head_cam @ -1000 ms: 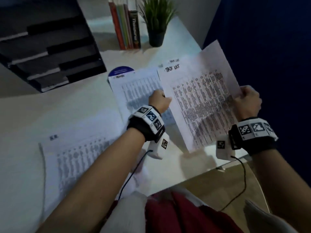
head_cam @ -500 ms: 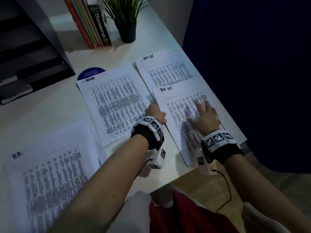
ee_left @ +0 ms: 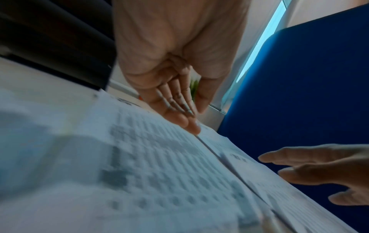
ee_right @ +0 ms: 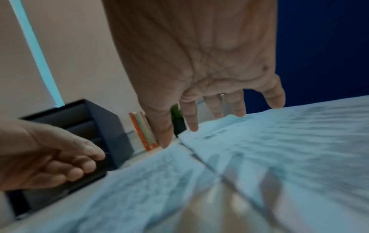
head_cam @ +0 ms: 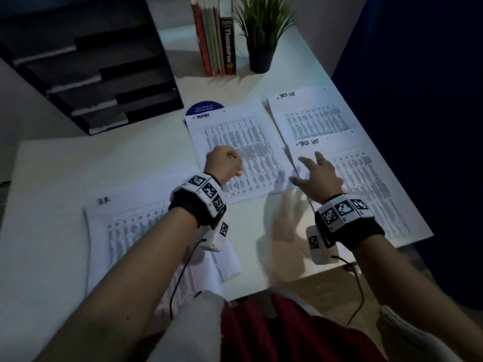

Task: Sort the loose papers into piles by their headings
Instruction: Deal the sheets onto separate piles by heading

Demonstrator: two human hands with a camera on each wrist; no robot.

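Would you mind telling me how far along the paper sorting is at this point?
Mostly done, it seems: papers lie on the desk under three headings, an H.R. pile, an ADMIN pile and two TASK LIST sheets, the nearer TASK LIST sheet overlapping the farther one. Nothing is in hand: the left hand is loosely curled, the right hand spread. Squaring up those two may remain.

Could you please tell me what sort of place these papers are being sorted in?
Most likely an office desk or study. A black stack of letter trays stands at the back of the white desk, beside a row of books and a potted plant.
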